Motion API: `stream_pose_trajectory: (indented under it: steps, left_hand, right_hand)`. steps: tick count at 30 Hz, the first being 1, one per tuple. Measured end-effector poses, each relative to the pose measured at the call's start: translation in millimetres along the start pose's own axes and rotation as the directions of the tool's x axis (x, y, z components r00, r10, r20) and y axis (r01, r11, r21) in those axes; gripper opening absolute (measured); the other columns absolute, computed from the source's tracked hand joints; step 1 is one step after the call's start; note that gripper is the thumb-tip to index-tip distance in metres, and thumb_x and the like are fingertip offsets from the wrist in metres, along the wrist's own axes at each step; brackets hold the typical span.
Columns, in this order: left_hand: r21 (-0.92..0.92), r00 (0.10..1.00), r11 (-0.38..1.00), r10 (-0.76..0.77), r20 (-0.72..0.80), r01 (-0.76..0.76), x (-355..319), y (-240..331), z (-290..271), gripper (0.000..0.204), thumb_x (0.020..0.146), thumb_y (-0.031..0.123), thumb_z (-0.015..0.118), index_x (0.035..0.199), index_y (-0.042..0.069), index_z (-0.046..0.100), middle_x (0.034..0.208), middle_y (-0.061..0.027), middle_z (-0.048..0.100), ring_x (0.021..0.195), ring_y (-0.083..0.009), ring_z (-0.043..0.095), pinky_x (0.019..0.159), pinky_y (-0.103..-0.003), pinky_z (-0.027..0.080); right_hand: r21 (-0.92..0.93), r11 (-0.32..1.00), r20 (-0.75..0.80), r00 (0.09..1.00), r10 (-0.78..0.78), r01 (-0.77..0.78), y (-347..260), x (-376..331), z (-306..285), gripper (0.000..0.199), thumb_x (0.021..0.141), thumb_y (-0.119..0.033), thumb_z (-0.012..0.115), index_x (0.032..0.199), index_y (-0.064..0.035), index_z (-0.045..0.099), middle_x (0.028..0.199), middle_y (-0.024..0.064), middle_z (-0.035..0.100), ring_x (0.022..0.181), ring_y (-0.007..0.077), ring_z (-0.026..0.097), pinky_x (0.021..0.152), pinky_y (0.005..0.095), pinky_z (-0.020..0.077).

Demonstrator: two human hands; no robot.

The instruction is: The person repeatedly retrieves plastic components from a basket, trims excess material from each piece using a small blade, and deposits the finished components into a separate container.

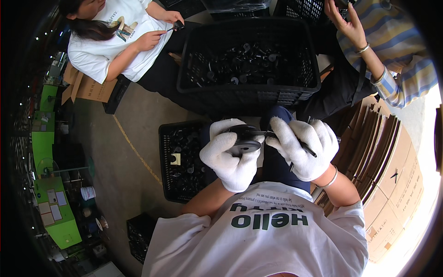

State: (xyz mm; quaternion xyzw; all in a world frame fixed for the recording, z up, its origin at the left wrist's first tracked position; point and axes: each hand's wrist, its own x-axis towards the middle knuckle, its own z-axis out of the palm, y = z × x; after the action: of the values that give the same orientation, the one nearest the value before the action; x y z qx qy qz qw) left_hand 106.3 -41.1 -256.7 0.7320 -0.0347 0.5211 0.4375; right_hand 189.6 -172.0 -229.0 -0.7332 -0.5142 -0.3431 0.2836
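Note:
In front of my chest, both hands wear white knit gloves. My left hand (230, 159) is closed around a black round plastic part (244, 147) with a flat disc-shaped face. Close to its right, my right hand (304, 145) is closed on a thin dark tool (308, 150), whose lower end sticks out between the fingers. The right fingertips meet the edge of the black part. What the tool's tip looks like is hard to make out. Just left of my hands stands a black crate (182, 161) of similar black parts, with a small pale yellow block (175, 159) on top.
A large black basket (249, 94) of black parts stands ahead. A person in a white shirt (122, 41) works at far left, another in a striped shirt (392, 51) at far right. Flattened cardboard (392, 171) is stacked to my right. Green tables (55, 207) line the left.

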Motion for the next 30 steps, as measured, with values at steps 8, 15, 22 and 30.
stream_pose_trajectory:
  steps: [8, 15, 22, 30]
  left_hand:
    - [-0.501, 0.385, 0.215, -0.885, 0.263, 0.838, 5, -38, -5, 0.027, 0.093, 0.015, 0.052, 0.118, 0.01, 0.044, 0.103, -0.008, 0.055, 0.058, -0.0103, 0.049, 0.047, -0.02, 0.036]
    - [-0.678, 0.17, -0.316, -0.819, 0.548, 0.663, 21, -142, 18, 0.018, 0.091, 0.01, 0.054, 0.109, 0.01, 0.054, 0.092, -0.0102, 0.06, 0.063, -0.0175, 0.056, 0.047, -0.025, 0.043]
    - [-0.725, 0.208, -0.175, -0.89, 0.406, 0.666, 129, -389, 126, 0.013, 0.089, 0.014, 0.055, 0.083, 0.004, 0.051, 0.073, -0.0075, 0.053, 0.066, -0.0191, 0.055, 0.055, -0.03, 0.053]
    - [-0.704, 0.427, 0.027, -0.811, 0.399, 0.71, 266, -442, 170, 0.047, 0.091, 0.044, 0.042, 0.123, 0.011, 0.033, 0.126, -0.0154, 0.035, 0.117, -0.0252, 0.03, 0.098, -0.04, 0.025]
  right_hand:
    - [0.62, 0.404, 0.379, 0.708, 0.596, -0.673, 17, -19, 36, 0.021, 0.083, -0.017, 0.066, 0.096, -0.0006, 0.066, 0.071, 0.0094, 0.06, 0.06, 0.0183, 0.057, 0.057, 0.0273, 0.0446]
    - [0.453, -0.133, 0.751, 0.296, 0.59, -0.882, 1, -92, 64, 0.025, 0.09, -0.021, 0.06, 0.097, 0.0027, 0.064, 0.072, -0.0007, 0.06, 0.065, 0.0055, 0.051, 0.059, 0.0218, 0.0434]
    - [0.274, -0.409, 0.91, 0.096, 0.404, -0.87, -14, -117, 94, 0.032, 0.09, -0.031, 0.059, 0.088, 0.0, 0.065, 0.069, -0.0022, 0.057, 0.06, 0.0043, 0.046, 0.056, 0.0201, 0.039]
    - [0.218, -0.349, 0.906, 0.056, 0.42, -0.911, 17, -97, 129, 0.038, 0.092, -0.036, 0.054, 0.103, -0.0003, 0.063, 0.069, -0.0025, 0.055, 0.055, 0.0026, 0.043, 0.05, 0.0168, 0.0347]
